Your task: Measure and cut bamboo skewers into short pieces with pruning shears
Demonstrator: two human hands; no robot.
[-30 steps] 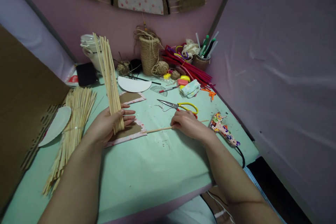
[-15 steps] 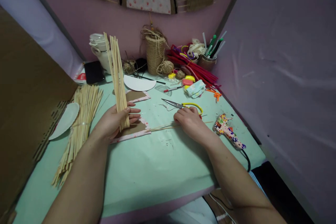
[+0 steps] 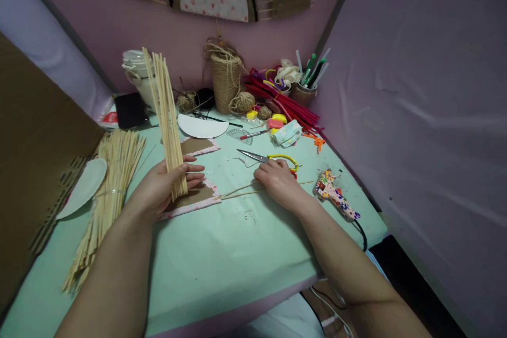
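The bundle of thin sticks (image 3: 168, 127) stands nearly upright in my left hand (image 3: 162, 187), held between thumb and palm while the fingers spread out to the side. Below it, the near card piece (image 3: 193, 198), brown with a printed border, lies flat on the surface (image 3: 229, 259), partly covered by that hand. From its right corner two loose sticks run out like a narrow fan: the lower stick (image 3: 303, 184) passes along the surface towards the glue gun (image 3: 336, 199), and the upper stick (image 3: 241, 188) goes under the curled fingers of my right hand (image 3: 277, 182). I seem to be pinching it, though my fingertips are mostly hidden. I judge the step in hand to be setting the angle of a single stick against that corner. Moving it well calls for a light pinch and a steady near end, with the lower stick left undisturbed and the bundle kept clear. Just beyond my right hand are the scissors (image 3: 253, 156), their handles partly behind my knuckles. Beyond my left hand lie the far card piece (image 3: 198, 146) and a white half-disc (image 3: 203, 127). Off to the left, a bigger bundle (image 3: 119, 163) lies beside a half plate (image 3: 85, 187); at the back stands a twine spool (image 3: 225, 84).
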